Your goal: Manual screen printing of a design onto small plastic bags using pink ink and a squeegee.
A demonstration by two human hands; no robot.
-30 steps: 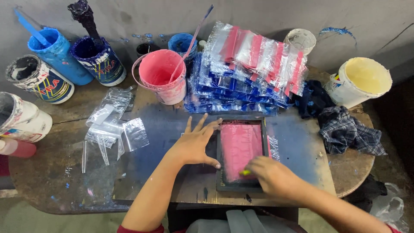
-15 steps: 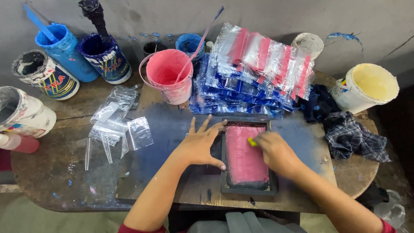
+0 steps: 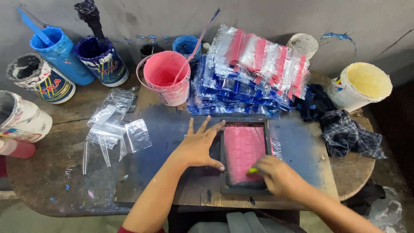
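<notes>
A small dark-framed printing screen [image 3: 224, 151] filled with pink ink lies on the blue-stained board. My left hand [image 3: 199, 144] lies flat with fingers spread, pressing the screen's left frame edge. Over the near end of the screen, my right hand [image 3: 278, 174] is closed on a small yellow-green squeegee [image 3: 252, 170]. Just behind the screen rests a large pile of clear printed bags [image 3: 252, 71] with red and blue bands.
A pink bucket [image 3: 167, 77] with a stick, blue paint cans [image 3: 101, 60], a black-rimmed can [image 3: 41, 80] and a yellow-lined bucket [image 3: 360, 86] ring the round table. Loose clear bags [image 3: 114, 127] lie left. Dark rags [image 3: 349, 136] lie right.
My right hand has pulled the squeegee from the screen's far end back to its near end. My left hand stays on the frame.
</notes>
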